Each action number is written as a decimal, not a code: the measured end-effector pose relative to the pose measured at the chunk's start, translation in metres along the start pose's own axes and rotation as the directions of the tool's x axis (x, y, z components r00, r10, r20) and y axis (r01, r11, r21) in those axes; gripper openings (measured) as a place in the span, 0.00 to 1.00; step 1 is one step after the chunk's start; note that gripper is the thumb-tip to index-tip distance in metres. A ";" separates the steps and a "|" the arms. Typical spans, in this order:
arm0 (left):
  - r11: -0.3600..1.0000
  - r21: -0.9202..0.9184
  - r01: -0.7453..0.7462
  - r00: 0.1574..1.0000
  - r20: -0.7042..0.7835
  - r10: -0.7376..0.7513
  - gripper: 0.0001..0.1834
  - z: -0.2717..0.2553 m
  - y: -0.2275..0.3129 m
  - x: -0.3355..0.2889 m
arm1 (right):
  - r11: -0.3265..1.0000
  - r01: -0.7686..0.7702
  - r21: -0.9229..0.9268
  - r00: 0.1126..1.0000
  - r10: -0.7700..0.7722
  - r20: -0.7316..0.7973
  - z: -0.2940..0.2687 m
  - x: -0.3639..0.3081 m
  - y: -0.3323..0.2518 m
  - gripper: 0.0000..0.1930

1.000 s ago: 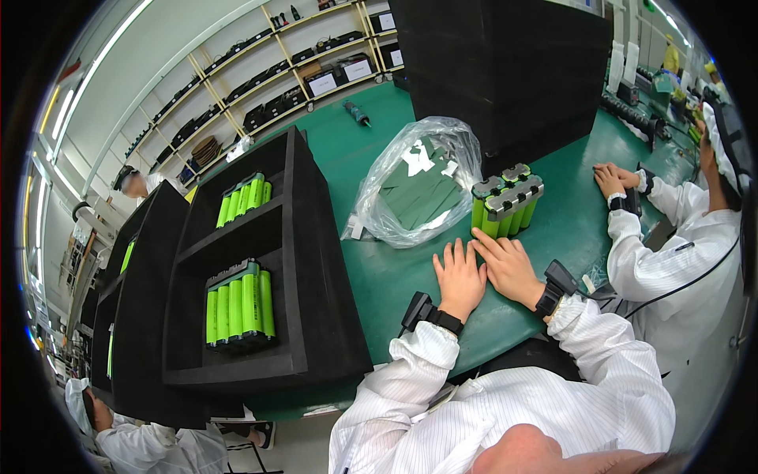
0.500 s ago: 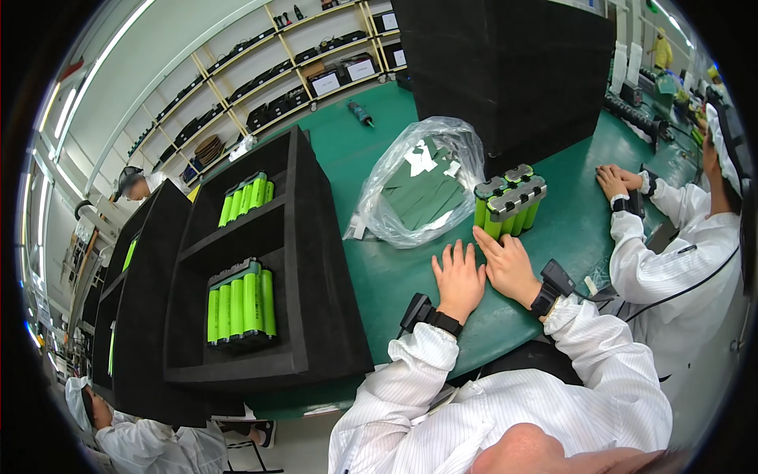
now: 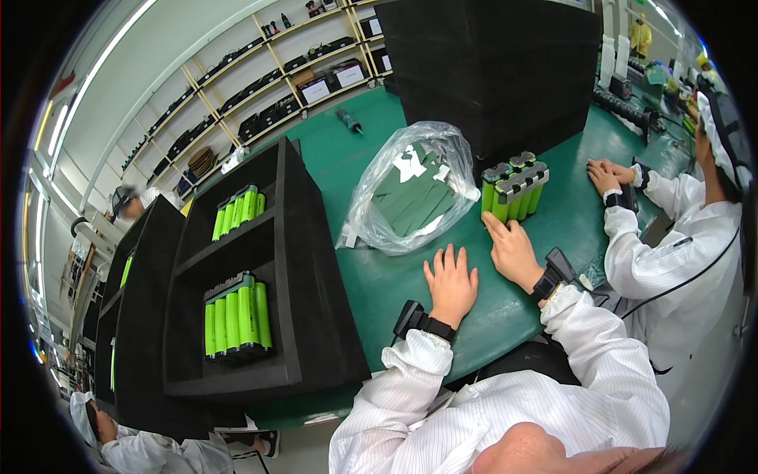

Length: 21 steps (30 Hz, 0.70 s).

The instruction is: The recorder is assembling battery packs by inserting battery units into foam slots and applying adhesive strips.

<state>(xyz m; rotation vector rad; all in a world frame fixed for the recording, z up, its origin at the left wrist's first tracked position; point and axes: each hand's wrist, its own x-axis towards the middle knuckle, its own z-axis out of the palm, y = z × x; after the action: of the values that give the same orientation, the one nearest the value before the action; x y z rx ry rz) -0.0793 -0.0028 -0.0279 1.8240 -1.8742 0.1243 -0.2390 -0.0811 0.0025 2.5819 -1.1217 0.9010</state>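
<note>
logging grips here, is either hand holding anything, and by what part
The bare left hand and bare right hand hold nothing; the right is open beside the green, metal-topped battery block.

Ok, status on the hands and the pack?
Left hand palm-down on table, empty. Right hand at pack's near lower edge, not gripping. Pack upright on table. Bag just left of pack; nothing between right hand and pack.

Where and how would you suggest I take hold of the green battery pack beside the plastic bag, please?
I'd grip the battery pack around its green cells, coming from the near right with the right hand. It stands upright, so the cells offer tall sides; the metal strips on top seem better left untouched, and the plastic bag crowds its left.
</note>
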 end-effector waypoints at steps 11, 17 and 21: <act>1.000 -0.016 0.003 1.000 0.022 -0.003 0.29 -0.001 0.000 0.001 | 0.994 -0.088 -0.071 0.996 0.087 -0.021 0.005 0.005 0.053 0.29; 0.999 -0.022 0.027 1.000 0.016 -0.026 0.29 0.000 -0.003 0.002 | 0.985 -0.152 -0.078 0.988 0.151 -0.026 0.027 -0.011 0.053 0.25; 0.999 -0.047 0.010 1.000 -0.010 -0.010 0.30 0.000 -0.002 0.001 | 0.987 -0.159 -0.016 0.986 0.159 0.044 0.018 -0.020 0.026 0.22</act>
<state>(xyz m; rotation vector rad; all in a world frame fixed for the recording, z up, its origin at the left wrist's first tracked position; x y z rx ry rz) -0.0775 -0.0041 -0.0283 1.7977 -1.8451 0.0854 -0.2606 -0.0942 -0.0256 2.5437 -1.3578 0.8693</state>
